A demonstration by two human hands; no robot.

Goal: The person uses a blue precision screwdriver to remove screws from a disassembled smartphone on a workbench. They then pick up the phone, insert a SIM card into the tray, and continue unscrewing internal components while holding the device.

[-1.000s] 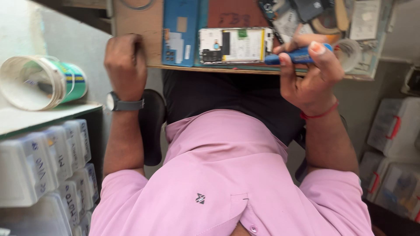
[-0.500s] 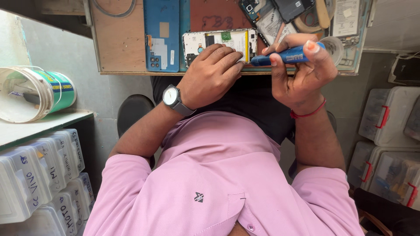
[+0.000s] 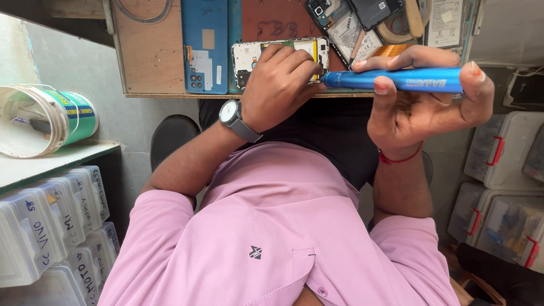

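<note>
**A:** screwdriver [image 3: 396, 79] is bright blue, phone back cover [image 3: 204, 45] a darker blue.

**B:** yep, shirt [image 3: 272, 226] is plain pink, wrist thread [image 3: 399, 158] red, bucket [image 3: 48, 119] white with a green band.

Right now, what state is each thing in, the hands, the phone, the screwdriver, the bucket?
Opened phone: back off, insides showing, flat on the bench.
Blue back cover: off, lying beside the phone.
Blue screwdriver: level, tip at the phone's edge.
Left hand: pressed on the phone.
Right hand: grip closed round the screwdriver.
Bucket: tipped on its side.
</note>
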